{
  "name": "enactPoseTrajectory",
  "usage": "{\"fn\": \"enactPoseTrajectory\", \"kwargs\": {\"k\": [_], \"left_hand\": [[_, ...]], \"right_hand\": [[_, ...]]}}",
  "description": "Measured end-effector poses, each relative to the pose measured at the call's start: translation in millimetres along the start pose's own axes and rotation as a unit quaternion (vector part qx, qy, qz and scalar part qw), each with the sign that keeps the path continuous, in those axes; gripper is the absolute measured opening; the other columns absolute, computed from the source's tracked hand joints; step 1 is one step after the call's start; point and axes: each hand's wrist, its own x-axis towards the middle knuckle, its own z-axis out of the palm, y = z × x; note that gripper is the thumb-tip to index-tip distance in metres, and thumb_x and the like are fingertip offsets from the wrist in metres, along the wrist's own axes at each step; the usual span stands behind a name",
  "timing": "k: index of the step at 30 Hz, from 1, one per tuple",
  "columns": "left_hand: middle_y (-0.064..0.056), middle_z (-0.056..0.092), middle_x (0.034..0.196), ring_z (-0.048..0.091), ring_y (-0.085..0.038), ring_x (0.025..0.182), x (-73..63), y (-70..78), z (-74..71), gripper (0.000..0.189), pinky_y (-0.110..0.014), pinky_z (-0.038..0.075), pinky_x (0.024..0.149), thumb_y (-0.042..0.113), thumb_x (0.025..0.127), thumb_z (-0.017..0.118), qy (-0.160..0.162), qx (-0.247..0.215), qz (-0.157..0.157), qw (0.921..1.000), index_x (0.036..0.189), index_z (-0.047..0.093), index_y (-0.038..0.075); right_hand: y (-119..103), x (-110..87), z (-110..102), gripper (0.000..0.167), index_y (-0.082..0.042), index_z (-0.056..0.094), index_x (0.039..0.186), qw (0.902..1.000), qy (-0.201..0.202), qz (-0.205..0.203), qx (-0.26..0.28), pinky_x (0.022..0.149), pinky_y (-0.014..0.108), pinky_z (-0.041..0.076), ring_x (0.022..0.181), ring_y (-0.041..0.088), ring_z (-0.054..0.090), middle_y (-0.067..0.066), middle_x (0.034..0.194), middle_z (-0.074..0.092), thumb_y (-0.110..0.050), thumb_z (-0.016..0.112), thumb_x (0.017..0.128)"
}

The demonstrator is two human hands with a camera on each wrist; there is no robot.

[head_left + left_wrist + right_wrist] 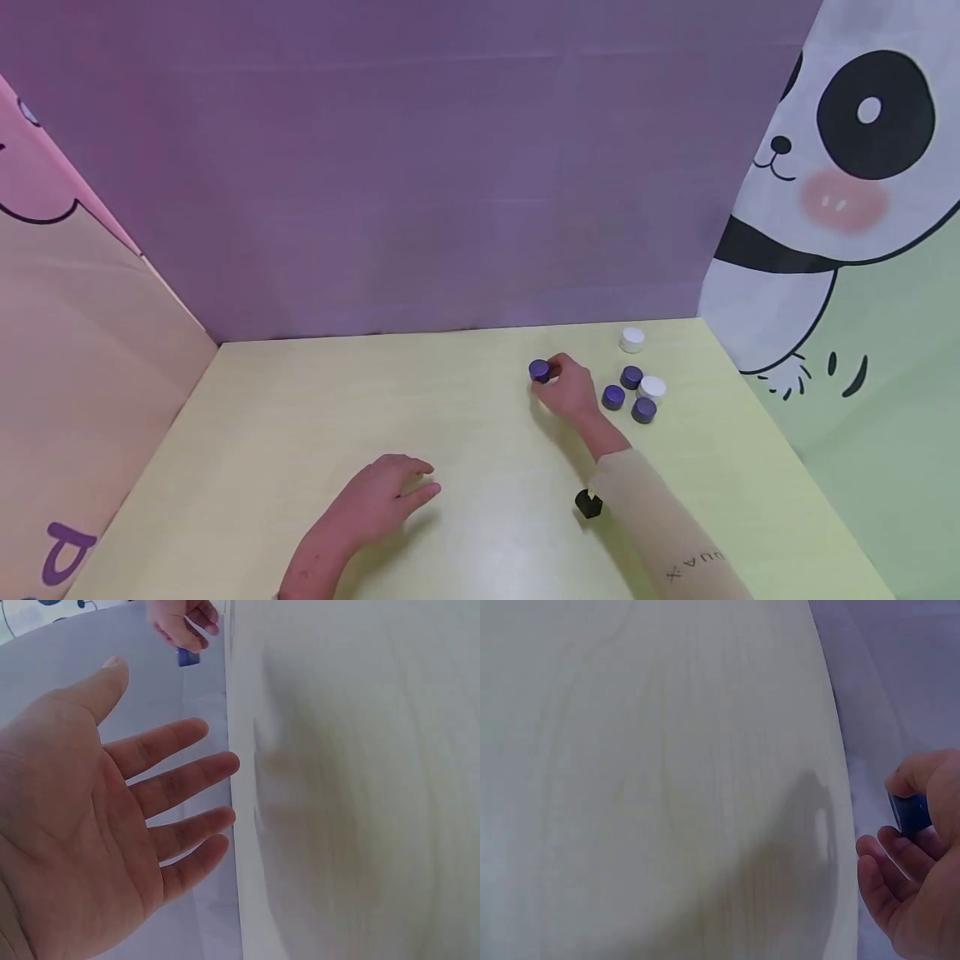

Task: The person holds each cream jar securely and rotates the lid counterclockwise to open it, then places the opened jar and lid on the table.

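1. From far away, I saw the right hand [572,393] pinch one small purple cap [539,371] with its fingertips. Its grip was narrow, just as wide as the cap.
2. That cap was up in the air, off the table [315,400], toward the back and to the left of the other caps.
3. The left hand [378,502] was wide, with its fingers apart. It held nothing and hung over the front part of the table.
4. On the right side lay three more purple caps [613,397]. Near them was a white cap [652,389], and a second white cap [632,339] sat farther back. A little black block [588,503] was just beside the right sleeve [660,525].
5. I thought the step in hand was moving that one cap through the air.
6. To me, the next move called for a soft, steady pinch, with the cap kept flat and the arm slow. A loose pinch could have let it drop and roll, I thought.
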Motion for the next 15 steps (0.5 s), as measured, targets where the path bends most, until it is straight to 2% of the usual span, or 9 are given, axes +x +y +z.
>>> {"fn": "enactPoseTrajectory", "kwargs": {"k": [5, 8, 11, 15], "left_hand": [[0.006, 0.063, 0.118, 0.054, -0.023, 0.118, 2.4, -5.9, -3.4, 0.053, -0.045, 0.043, 0.097, 0.059, 0.094, 0.051, -0.023, -0.004, 0.022, 0.9995, 0.119, 0.067, 0.014], [0.009, 0.062, 0.119, 0.055, -0.021, 0.117, 3.8, -8.7, -6.9, 0.048, -0.046, 0.044, 0.095, 0.056, 0.095, 0.052, -0.033, -0.022, 0.031, 0.9987, 0.119, 0.066, 0.017], [0.012, 0.061, 0.12, 0.054, -0.019, 0.118, 5.9, -11.8, -9.2, 0.045, -0.045, 0.044, 0.095, 0.054, 0.095, 0.054, -0.033, -0.051, 0.03, 0.9977, 0.121, 0.065, 0.018], [0.009, 0.063, 0.119, 0.055, -0.016, 0.115, 13.3, -13.4, -11.4, 0.04, -0.046, 0.044, 0.095, 0.044, 0.096, 0.059, -0.018, -0.107, 0.048, 0.993, 0.122, 0.065, 0.015]], "right_hand": [[-7, -13.8, -2, 0.033, -0.006, 0.062, 0.105, 0.999, -0.008, -0.024, 0.036, 0.067, 0.032, 0.05, 0.075, 0.018, 0.063, 0.006, 0.09, 0.067, -0.019, 0.074, 0.077], [-12, -22.5, -6, 0.031, -0.007, 0.063, 0.103, 0.9973, -0.016, -0.041, 0.059, 0.066, 0.031, 0.05, 0.072, 0.016, 0.061, 0.004, 0.086, 0.066, -0.017, 0.075, 0.076], [-17, -31.6, -11, 0.029, -0.007, 0.065, 0.101, 0.9955, -0.024, -0.061, 0.069, 0.065, 0.03, 0.048, 0.07, 0.014, 0.059, 0.001, 0.082, 0.066, -0.015, 0.076, 0.075], [-23, -45.6, -19, 0.029, -0.008, 0.067, 0.101, 0.9937, -0.038, -0.079, 0.07, 0.065, 0.03, 0.048, 0.07, 0.012, 0.059, -0.002, 0.079, 0.066, -0.015, 0.078, 0.075]]}}
